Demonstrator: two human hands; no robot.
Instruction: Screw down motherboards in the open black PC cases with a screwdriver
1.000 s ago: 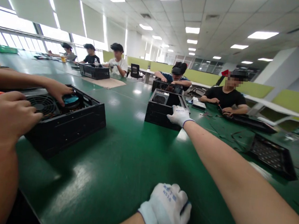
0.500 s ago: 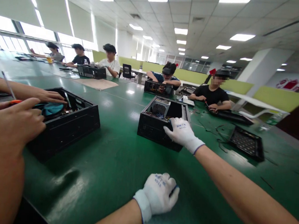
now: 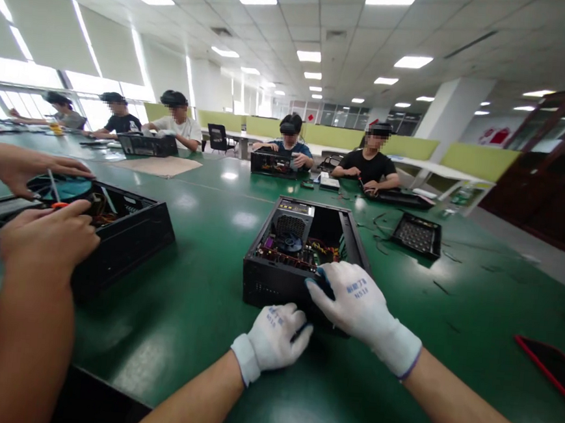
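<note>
While the right hand (image 3: 353, 302) holds the near edge of an open black computer box (image 3: 298, 265) close to its right corner, its thumb is on the front wall and its fingers hook over the rim, so it pinches the wall between them. The left hand (image 3: 275, 338) is low at the front of the same box, with its fingers bent and its thumb a bit apart from them; I cannot tell if it touches the box or holds something. Both hands wear white gloves with blue writing on the back. The box sits on the green table (image 3: 196, 309), right in front of the hands, with its open side up. Inside it are a round fan (image 3: 290, 243), a gray metal box with a mesh of holes (image 3: 294, 225), and yellow and red wires (image 3: 326, 251). To the left, another person's two bare hands are at a second open black box (image 3: 128, 245) with a blue fan (image 3: 62, 187), and one holds an orange screwdriver (image 3: 60, 206). Past the first box, to the right, a black tray (image 3: 416, 235) with holes lies on the table.
</note>
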